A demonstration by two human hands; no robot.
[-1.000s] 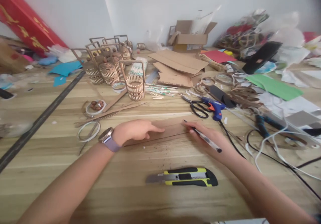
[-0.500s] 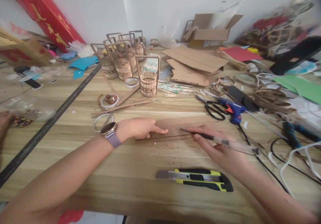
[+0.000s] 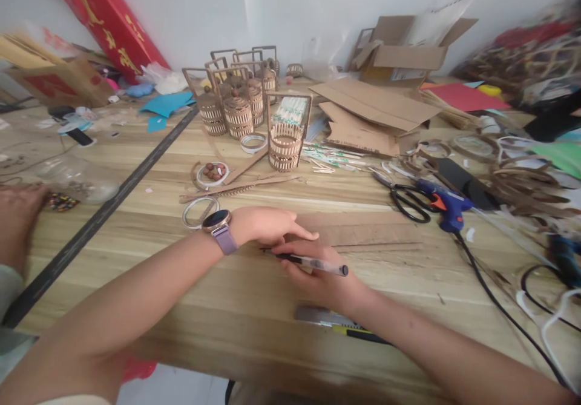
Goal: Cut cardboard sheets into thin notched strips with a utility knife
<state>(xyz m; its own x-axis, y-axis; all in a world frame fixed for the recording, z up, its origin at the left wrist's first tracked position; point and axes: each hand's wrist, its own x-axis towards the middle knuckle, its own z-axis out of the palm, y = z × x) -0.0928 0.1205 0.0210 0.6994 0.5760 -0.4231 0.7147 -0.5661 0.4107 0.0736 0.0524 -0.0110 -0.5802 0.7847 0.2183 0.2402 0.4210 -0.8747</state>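
My left hand [image 3: 270, 226], with a watch [image 3: 216, 220] on the wrist, lies on a narrow brown cardboard strip [image 3: 372, 233]. Its index finger is stretched out over the strip. My right hand [image 3: 342, 290] grips a pen [image 3: 324, 266] with a clear barrel and dark tip section. The pen tip points left, by the strip's near left edge just below my left hand. A utility knife [image 3: 318, 316] lies on the table, partly covered by my right forearm.
Beyond the hands stand an open stick basket [image 3: 285, 148] and several lidded baskets [image 3: 238, 114]. Scissors [image 3: 411, 204] and a blue glue gun [image 3: 447, 202] lie right. Cardboard sheets [image 3: 376, 105] are at the back. Another person's hand [image 3: 20, 217] rests far left.
My right hand has moved left with the pen, from the middle of the strip to its left end by my left hand. My forearm now covers part of the knife. The view has shifted slightly.
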